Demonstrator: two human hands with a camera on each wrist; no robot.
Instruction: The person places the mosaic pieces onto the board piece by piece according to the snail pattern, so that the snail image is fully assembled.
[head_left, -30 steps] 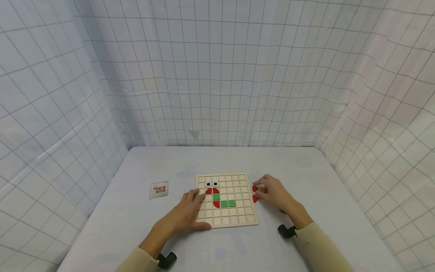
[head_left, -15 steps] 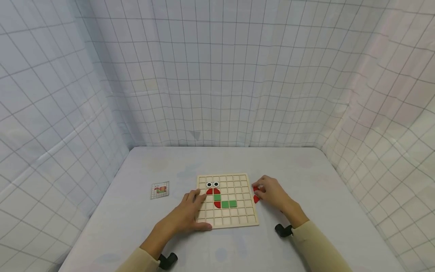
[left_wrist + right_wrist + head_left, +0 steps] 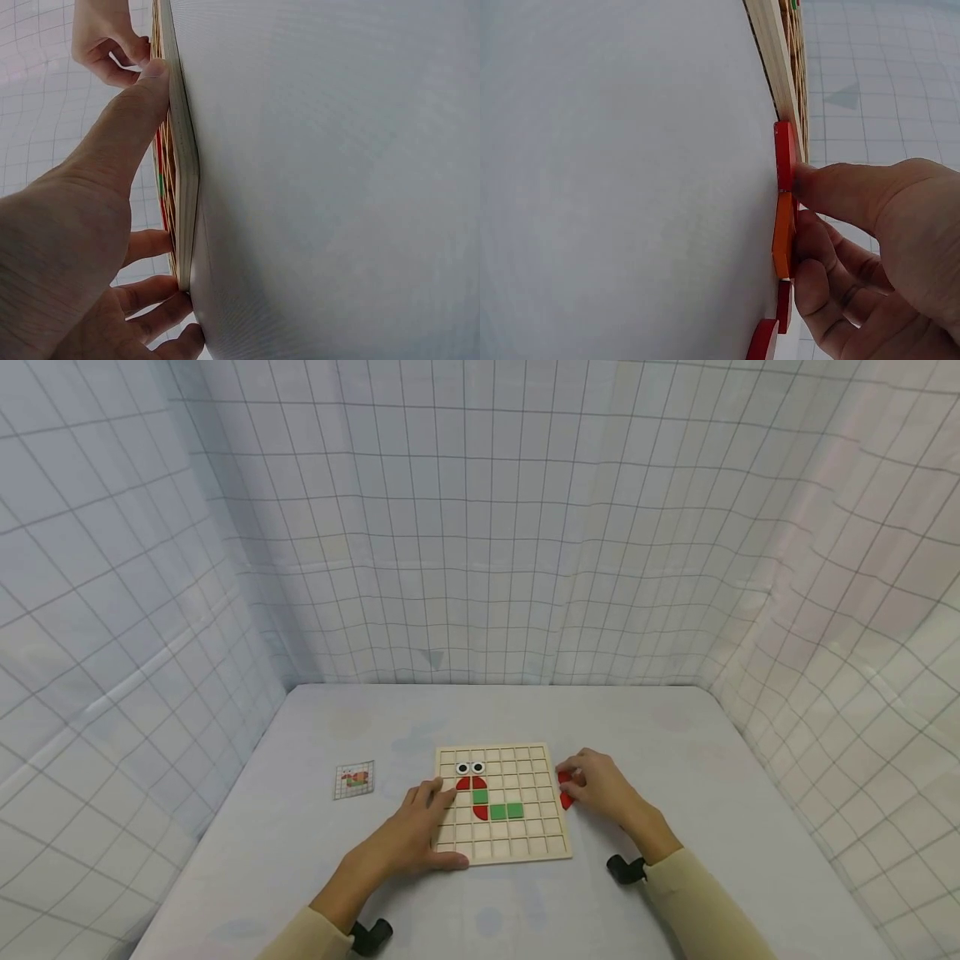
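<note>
Right grip (image 3: 600, 785) edged slightly closer to board (image 3: 536, 781) over last second! Far left, picture card (image 3: 354, 780) flat on tabletop (image 3: 480, 714). Next, left grip (image 3: 416, 831) spread around board's near left corner. Board mid-tabletop, bearing two eye tiles (image 3: 462, 768), three red tiles (image 3: 481, 812), three green tiles (image 3: 498, 812). Beside right edge, red piece (image 3: 784, 154), orange piece (image 3: 782, 236); right thumb at red one, fingers bent, cannot tell whether pinching.

No readable text or numbers.
</note>
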